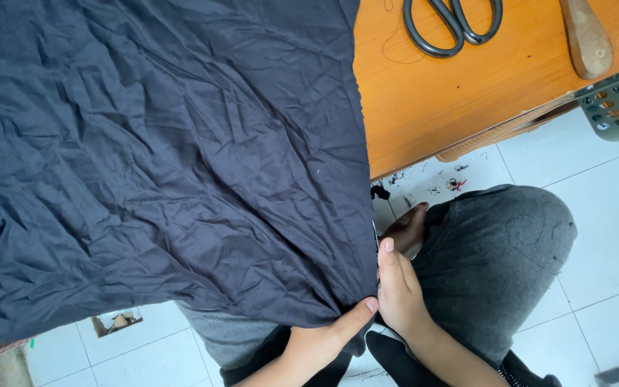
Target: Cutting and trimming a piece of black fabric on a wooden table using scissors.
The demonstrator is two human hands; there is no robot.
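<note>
A big dark navy cloth (159, 158) covers most of the wooden table (431, 100) and hangs over the front edge, down to the person's lap. It is thin and full of wrinkles, so I judge it light, soft and w/o any stiffness; it will fold and slide easily, and one loose pull can drag the whole sheet off the table. Both hands meet at the lower right corner of the cloth. The left hand (324, 340) pinches this corner between thumb and fingers. The right hand (397, 290) lies flat along the side edge just above, fingers straight and pressed together, approx. along the hem. The best place to hold is this edge and corner, with two grips not far apart. At the back of the table lie black scissors (453, 25) and a wooden handle (586, 39), well apart from the cloth edge. Grey trousers (496, 258) and a white tile floor (596, 215) are below.
</note>
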